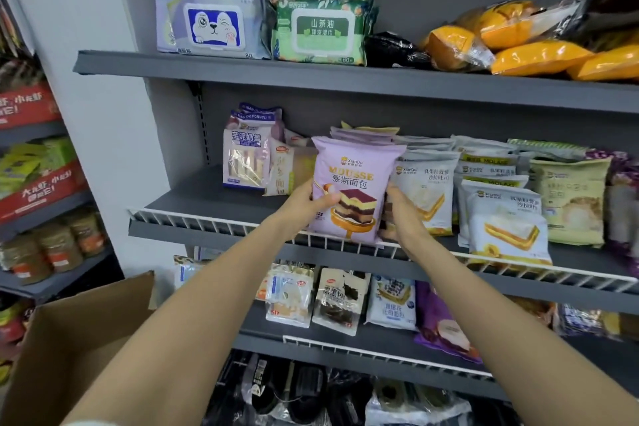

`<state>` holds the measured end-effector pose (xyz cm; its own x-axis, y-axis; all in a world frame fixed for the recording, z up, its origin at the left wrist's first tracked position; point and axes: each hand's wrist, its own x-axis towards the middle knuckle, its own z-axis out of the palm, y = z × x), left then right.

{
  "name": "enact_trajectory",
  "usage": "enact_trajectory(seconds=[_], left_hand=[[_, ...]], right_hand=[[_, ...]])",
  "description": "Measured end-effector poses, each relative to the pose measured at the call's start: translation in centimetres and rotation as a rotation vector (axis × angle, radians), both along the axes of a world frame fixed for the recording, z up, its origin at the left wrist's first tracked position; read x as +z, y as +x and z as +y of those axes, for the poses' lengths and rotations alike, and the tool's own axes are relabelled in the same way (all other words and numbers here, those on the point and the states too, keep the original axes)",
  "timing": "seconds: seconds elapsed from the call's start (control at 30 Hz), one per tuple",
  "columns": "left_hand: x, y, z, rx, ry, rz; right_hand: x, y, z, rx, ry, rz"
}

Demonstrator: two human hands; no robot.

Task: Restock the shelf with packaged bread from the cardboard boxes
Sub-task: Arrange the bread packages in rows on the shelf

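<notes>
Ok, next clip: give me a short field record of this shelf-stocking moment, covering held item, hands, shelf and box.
held item: purple mousse bread pack, upright at the middle shelf's front
left hand: grips the pack's left edge, thumb across its front
right hand: holds the pack's right edge
middle shelf: bare stretch at left, white wire rail along the front
neighbours: more purple packs behind, white sandwich packs to the right
cardboard box: open, lower left, contents not visible
</notes>
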<state>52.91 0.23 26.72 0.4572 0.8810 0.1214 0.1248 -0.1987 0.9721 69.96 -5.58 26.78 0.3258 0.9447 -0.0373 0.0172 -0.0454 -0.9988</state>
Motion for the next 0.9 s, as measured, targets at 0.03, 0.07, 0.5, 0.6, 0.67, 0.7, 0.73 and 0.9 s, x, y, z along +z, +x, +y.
enact_trajectory(seconds=[0.03,0.07,0.5,0.6,0.67,0.7,0.73,0.9], left_hand=[[-0.4,0.1,0.3,0.026,0.034,0.047],[-0.9,0.2,0.7,0.059,0.061,0.096],[-1.9,0.6,0.9,0.160,0.185,0.144],[-1.8,0.4,1.3,0.150,0.177,0.315],[-1.4,0.5,1.3,0.134,0.183,0.400],[-1.3,0.5,1.2,0.131,0.185,0.427],[-1.2,0.5,1.0,0.128,0.177,0.445],[-1.0,0.4,-0.5,0.264,0.185,0.410]], right_hand=[[-0.5,-0.1,-0.1,0.036,0.025,-0.002],[-0.8,-0.3,-0.5,0.068,0.040,-0.025],[-2.0,-0.8,0.9,0.073,-0.002,-0.666],[-1.6,-1.0,0.7,0.070,-0.062,-0.736],[-1.2,-1.3,0.5,0.070,-0.108,-0.766],[-1.1,-1.5,0.3,0.071,-0.116,-0.769],[-1.1,-1.6,0.2,0.066,-0.116,-0.765],[-1.5,-3.4,-3.0,-0.205,0.176,-0.834]])
